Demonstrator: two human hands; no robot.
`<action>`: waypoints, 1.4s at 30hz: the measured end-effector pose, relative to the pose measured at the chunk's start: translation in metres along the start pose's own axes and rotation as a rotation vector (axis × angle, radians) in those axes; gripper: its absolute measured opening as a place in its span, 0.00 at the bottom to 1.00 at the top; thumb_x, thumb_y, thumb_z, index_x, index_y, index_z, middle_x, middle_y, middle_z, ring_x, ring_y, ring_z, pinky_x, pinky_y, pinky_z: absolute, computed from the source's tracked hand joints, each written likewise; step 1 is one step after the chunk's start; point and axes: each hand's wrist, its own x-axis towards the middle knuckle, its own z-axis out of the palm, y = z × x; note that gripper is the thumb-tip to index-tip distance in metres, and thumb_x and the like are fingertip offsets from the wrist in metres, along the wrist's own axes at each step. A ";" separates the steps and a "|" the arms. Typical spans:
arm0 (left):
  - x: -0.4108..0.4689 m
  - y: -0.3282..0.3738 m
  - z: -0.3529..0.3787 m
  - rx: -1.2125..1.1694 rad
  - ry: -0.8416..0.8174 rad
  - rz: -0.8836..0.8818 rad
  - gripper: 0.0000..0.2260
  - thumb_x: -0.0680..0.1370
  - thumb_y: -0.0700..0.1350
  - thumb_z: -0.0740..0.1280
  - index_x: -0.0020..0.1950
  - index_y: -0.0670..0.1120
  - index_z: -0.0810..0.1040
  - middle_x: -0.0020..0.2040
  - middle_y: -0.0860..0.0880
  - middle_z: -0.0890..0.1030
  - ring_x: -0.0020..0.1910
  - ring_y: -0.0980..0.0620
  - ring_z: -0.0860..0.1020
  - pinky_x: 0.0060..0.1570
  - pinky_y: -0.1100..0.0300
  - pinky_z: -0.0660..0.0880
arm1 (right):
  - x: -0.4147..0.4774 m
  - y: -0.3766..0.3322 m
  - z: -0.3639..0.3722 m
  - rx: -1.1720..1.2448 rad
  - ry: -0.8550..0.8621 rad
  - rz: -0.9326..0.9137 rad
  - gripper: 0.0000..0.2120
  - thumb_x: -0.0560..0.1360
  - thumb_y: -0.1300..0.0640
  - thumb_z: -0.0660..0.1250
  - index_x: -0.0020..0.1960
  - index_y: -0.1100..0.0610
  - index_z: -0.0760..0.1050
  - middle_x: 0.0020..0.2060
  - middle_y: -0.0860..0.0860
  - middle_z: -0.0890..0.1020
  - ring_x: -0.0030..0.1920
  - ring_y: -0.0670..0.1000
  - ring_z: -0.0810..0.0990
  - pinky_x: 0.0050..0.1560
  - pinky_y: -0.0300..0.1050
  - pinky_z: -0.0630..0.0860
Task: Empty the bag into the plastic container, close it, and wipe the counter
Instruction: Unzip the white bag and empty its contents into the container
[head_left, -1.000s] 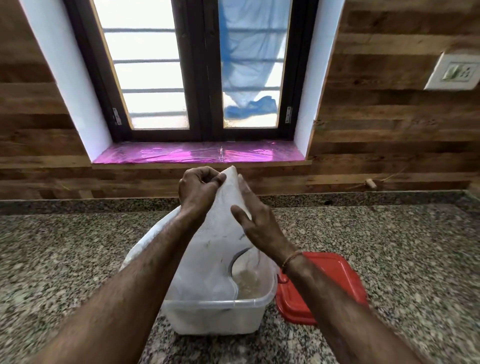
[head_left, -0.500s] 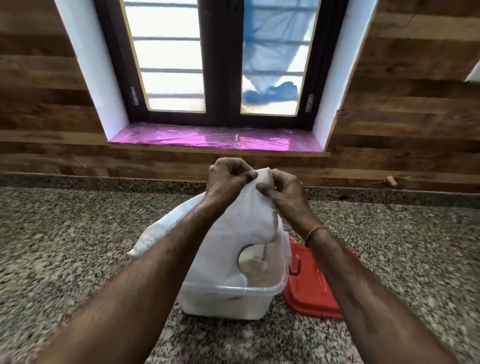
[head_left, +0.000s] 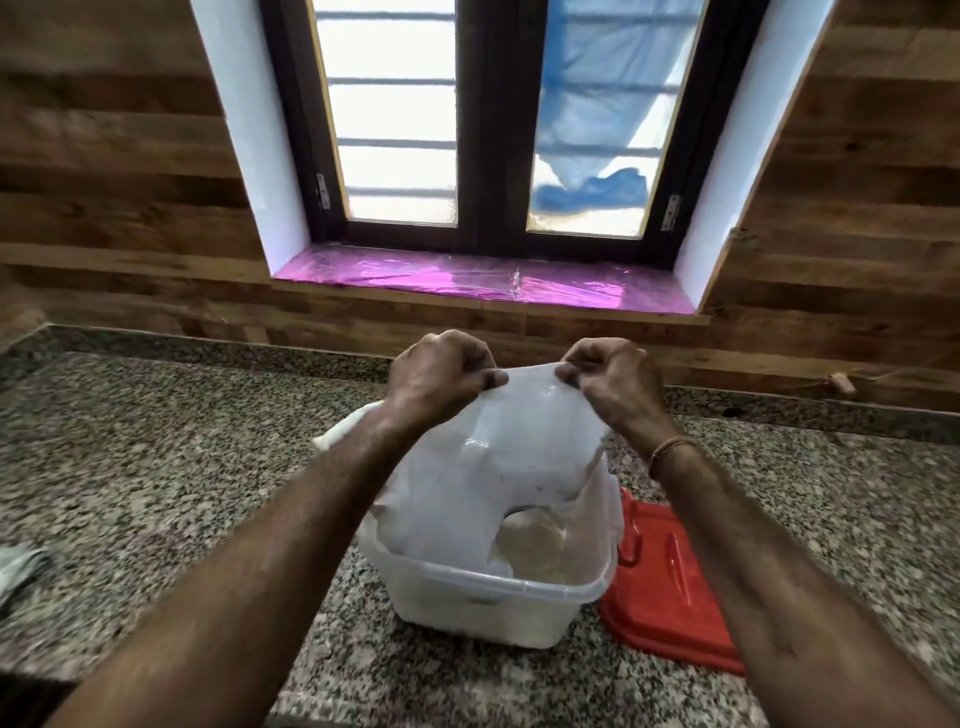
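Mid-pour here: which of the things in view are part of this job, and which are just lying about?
Part of the job:
- white bag, pinched at its top by the left hand and right hand
- clear plastic container under it
- red lid, lying beside the container
- granite counter

Lying about:
- grey object at the left edge, too blurred to identify
- pink film on the window sill

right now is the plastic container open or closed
Open. The plastic container has no lid on; the red lid lies on the counter beside it, and the bag hangs into its open top.
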 end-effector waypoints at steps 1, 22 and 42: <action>0.001 -0.009 -0.007 0.030 -0.054 -0.011 0.13 0.73 0.64 0.73 0.47 0.56 0.84 0.46 0.59 0.85 0.49 0.55 0.82 0.44 0.57 0.73 | 0.002 0.003 -0.003 0.006 0.002 0.067 0.07 0.73 0.51 0.78 0.37 0.47 0.83 0.38 0.45 0.88 0.45 0.50 0.87 0.49 0.55 0.84; -0.020 -0.040 -0.036 -0.173 0.118 -0.119 0.09 0.74 0.56 0.76 0.44 0.51 0.84 0.45 0.50 0.86 0.50 0.46 0.83 0.49 0.50 0.81 | -0.006 -0.053 0.010 -0.101 -0.173 -0.115 0.06 0.76 0.44 0.75 0.45 0.46 0.83 0.43 0.44 0.86 0.51 0.50 0.85 0.61 0.58 0.78; -0.042 -0.075 -0.010 0.095 0.319 0.298 0.44 0.78 0.53 0.69 0.85 0.44 0.46 0.84 0.47 0.40 0.84 0.45 0.45 0.76 0.39 0.57 | -0.023 -0.089 0.050 -0.365 0.114 -0.052 0.12 0.74 0.46 0.76 0.41 0.54 0.84 0.39 0.49 0.88 0.45 0.56 0.86 0.42 0.43 0.71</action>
